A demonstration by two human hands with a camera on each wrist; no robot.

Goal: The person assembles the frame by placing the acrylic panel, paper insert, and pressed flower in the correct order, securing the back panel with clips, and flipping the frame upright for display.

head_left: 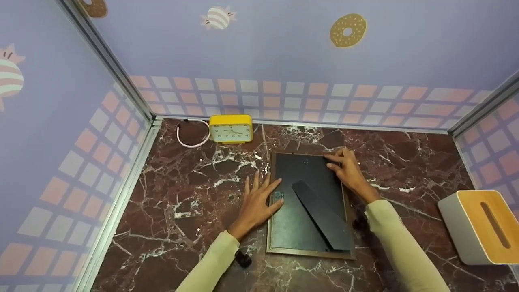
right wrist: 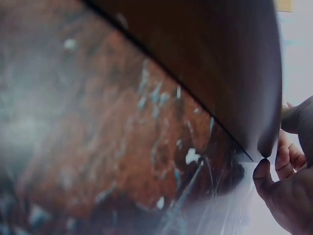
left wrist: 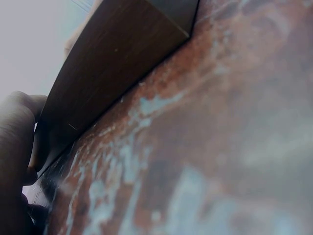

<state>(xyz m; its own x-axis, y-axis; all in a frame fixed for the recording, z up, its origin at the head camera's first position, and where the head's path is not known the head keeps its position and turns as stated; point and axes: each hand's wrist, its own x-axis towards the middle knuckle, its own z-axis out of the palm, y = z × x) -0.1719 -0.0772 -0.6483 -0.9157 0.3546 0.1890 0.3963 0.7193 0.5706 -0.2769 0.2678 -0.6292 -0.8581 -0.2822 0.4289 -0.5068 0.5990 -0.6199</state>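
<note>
A picture frame lies face down on the marble-patterned table, showing its black back panel and a black easel stand slanting across it. My left hand rests at the frame's left side with fingers spread; thumb and index finger reach onto the back, near a small metal clip. At the upper right corner, my right hand holds the edge between thumb and curled fingers. The right wrist view shows the right hand at the far end of the frame's brown side.
A yellow alarm clock stands by the back wall, beside a white loop. On the right is a white tissue box with a wood-coloured lid. Patterned walls enclose the table at the back and both sides.
</note>
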